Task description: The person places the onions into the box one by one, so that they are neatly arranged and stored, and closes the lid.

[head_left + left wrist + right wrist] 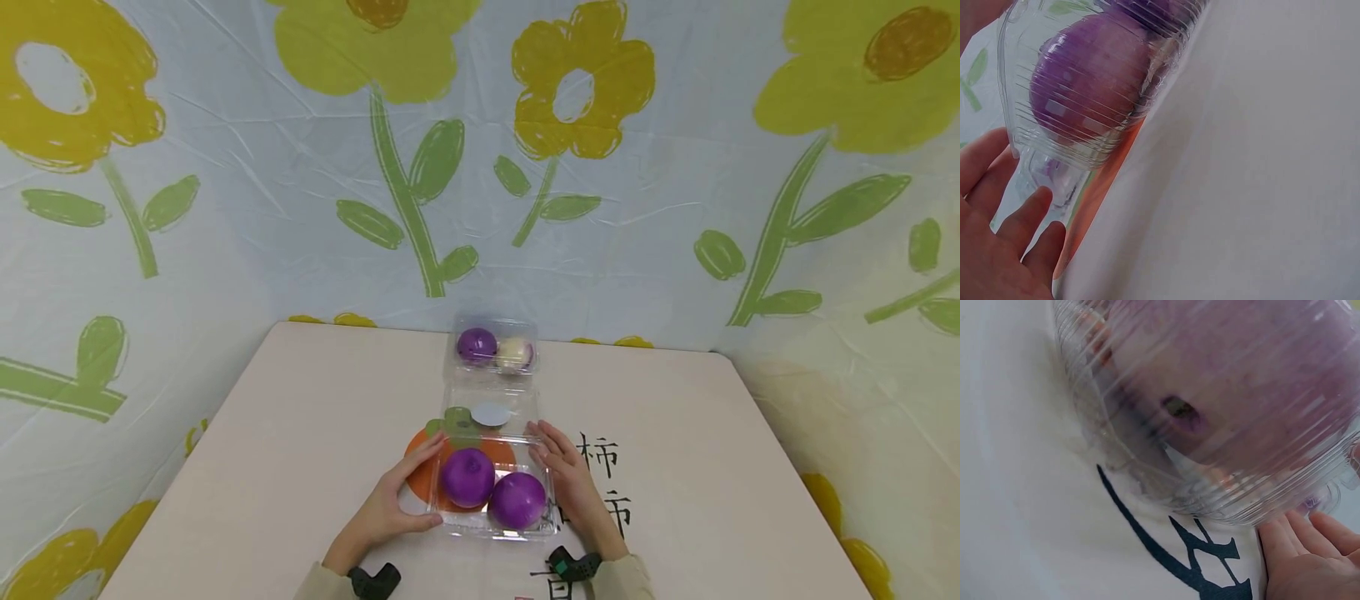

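A clear plastic clamshell box (pixel 492 531) stands near the table's front with two purple onions, one on the left (pixel 468 478) and one on the right (pixel 517 501). Its transparent lid (pixel 457 396) lies folded back behind it, bearing a white oval label (pixel 491 414). My left hand (pixel 390 505) is spread along the box's left side, thumb near the front corner and fingers near the back corner. On the other side, my right hand (pixel 572 483) has its fingers extended at the back right corner. Ribbed box walls show close up in both wrist views.
Behind the lid, another clear box (pixel 495 323) holds a purple onion (pixel 477 345) and a whitish one (pixel 513 354). The pale tabletop (pixel 315 450) carries an orange fruit print (pixel 422 471) and black characters (pixel 600 454). A flower-patterned cloth (pixel 600 275) rises behind it.
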A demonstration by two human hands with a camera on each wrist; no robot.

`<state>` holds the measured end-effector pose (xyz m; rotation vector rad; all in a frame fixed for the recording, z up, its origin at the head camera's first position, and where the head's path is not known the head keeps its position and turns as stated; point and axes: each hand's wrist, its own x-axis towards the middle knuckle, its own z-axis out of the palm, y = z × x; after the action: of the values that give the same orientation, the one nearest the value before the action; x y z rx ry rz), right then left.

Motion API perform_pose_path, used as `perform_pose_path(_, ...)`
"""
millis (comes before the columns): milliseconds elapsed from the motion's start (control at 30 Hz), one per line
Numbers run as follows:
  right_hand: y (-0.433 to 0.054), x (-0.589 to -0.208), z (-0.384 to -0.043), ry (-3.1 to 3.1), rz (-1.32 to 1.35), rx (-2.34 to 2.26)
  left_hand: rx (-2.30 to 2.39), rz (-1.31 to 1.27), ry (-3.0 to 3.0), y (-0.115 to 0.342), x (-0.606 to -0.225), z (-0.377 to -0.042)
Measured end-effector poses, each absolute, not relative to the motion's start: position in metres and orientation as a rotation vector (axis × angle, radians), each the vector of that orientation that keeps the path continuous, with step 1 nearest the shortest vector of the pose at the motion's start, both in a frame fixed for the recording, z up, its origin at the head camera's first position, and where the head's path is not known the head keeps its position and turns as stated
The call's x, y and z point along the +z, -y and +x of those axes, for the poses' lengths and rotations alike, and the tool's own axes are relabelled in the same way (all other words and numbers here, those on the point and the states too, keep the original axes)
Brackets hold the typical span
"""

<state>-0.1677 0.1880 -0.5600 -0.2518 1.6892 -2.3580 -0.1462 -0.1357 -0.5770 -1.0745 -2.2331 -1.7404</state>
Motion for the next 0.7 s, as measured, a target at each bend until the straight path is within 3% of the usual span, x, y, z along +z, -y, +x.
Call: perform_pose_path(700, -0.1865, -0.5610, -0.1615, -1.692, -0.335, -2.399, -1.785, -1.032, 2.319, 0.1374, -0.5698, -0.1402)
